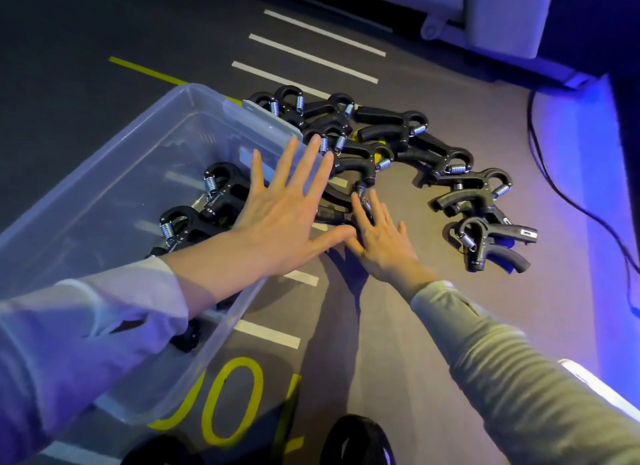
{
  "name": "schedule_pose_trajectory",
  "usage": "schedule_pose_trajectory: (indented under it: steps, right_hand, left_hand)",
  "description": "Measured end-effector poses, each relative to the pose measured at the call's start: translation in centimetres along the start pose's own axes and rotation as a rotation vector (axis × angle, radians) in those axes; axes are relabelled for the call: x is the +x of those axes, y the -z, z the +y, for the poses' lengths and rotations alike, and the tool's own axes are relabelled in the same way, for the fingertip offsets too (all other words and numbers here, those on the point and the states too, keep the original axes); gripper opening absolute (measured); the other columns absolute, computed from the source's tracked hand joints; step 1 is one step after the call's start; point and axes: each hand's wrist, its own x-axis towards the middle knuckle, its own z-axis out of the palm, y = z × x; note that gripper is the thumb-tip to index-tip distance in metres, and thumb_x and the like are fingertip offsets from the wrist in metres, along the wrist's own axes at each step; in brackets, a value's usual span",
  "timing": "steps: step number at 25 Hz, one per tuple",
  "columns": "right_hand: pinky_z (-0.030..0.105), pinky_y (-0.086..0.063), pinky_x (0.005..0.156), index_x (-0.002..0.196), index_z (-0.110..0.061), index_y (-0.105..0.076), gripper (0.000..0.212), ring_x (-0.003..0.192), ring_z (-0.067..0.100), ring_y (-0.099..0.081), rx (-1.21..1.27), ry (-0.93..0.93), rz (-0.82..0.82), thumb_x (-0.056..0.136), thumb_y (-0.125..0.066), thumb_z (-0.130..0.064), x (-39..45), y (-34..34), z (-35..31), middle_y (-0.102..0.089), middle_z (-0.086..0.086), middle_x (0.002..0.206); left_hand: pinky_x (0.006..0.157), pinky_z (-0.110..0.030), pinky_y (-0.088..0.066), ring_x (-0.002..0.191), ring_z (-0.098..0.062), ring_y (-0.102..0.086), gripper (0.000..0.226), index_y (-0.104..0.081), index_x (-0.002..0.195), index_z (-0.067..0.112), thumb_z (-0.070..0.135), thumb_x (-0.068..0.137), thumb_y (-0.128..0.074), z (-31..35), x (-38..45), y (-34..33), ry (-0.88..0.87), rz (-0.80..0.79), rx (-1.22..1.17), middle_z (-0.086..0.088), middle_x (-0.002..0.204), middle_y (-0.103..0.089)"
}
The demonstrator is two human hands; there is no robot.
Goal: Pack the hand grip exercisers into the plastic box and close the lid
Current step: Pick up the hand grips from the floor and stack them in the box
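The floor [398, 326] is covered in grey carpet marked with white stripes and yellow lettering. On it, at the left, a clear plastic box [104, 194] is seen with its top open – pale, see-through walls, a thick rim and a latch tab at its far corner. No lid can be made out on it.

Inside the box, two exercisers [204, 208] are seen lying against the near wall, partly covered by the left forearm; further dark shapes show lower down through the wall, too blurred to be told apart.

Just beside the box's far corner, a pile of exercisers [391, 146] is spread over the floor in a curved band running to the right. Each is made of black moulded plastic, with two curved handles joined at a hooked head and a short silver coil spring stretched across that head. One exerciser [491, 243] at the right end lies slightly apart from the rest.

The left hand [284, 215] is held flat above the box's right rim, fingers straight and spread, nothing held. The right hand [381, 239] – fingers extended – is laid low on the floor, its fingertips touching the nearest exerciser of the pile. The two thumbs nearly meet.

A black cable [554, 187] is trailed along the right edge.
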Motion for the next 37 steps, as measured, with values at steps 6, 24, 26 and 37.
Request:
schedule_pose_trajectory:
  steps: [6, 24, 26, 37]
  right_hand:
    - [0.053, -0.010, 0.114, 0.149, -0.036, 0.001, 0.065, 0.145, 0.028, 0.010, -0.047, -0.073, -0.150, 0.094, -0.027, -0.055, 2.1, -1.0, -0.8, 0.017, 0.006, 0.158]
    - [0.042, -0.035, 0.098, 0.129, -0.027, -0.047, 0.042, 0.123, 0.037, -0.032, 0.246, -0.323, -0.155, 0.088, -0.054, -0.028, 1.6, -0.5, -1.7, -0.031, 0.013, 0.138]
    - [0.038, -0.039, 0.095, 0.125, -0.021, -0.050, 0.039, 0.120, 0.034, -0.035, 0.232, -0.316, -0.177, 0.087, -0.055, -0.028, 1.7, -0.5, -2.2, -0.041, 0.015, 0.128]
    - [0.033, -0.034, 0.105, 0.138, -0.012, -0.040, 0.065, 0.128, 0.041, -0.028, 0.527, -0.261, 0.176, 0.077, -0.061, -0.005, -2.8, 1.3, -1.3, -0.024, 0.020, 0.135]
  left_hand:
    - [0.108, -0.057, 0.009, 0.141, -0.027, 0.016, 0.093, 0.009, 0.146, 0.020, 0.077, 0.076, -0.009, -0.2, 0.1, -0.5, -0.007, -0.005, -0.054, -0.004, 0.154, 0.019]
    - [0.108, -0.056, 0.012, 0.140, -0.025, 0.019, 0.092, 0.009, 0.146, 0.020, 0.075, 0.073, -0.003, -0.4, -0.3, 0.5, -0.024, -0.065, -0.106, -0.003, 0.154, 0.019]
    - [0.109, -0.056, 0.010, 0.141, -0.026, 0.017, 0.093, 0.005, 0.147, 0.018, 0.074, 0.072, -0.001, -1.0, -0.9, 0.9, -0.041, -0.062, -0.062, -0.005, 0.155, 0.015]
    - [0.109, -0.057, 0.006, 0.142, -0.032, 0.004, 0.091, -0.007, 0.147, 0.010, 0.070, 0.080, -0.005, -6.8, -6.6, 3.3, 0.039, 0.036, 0.138, -0.014, 0.156, -0.002]
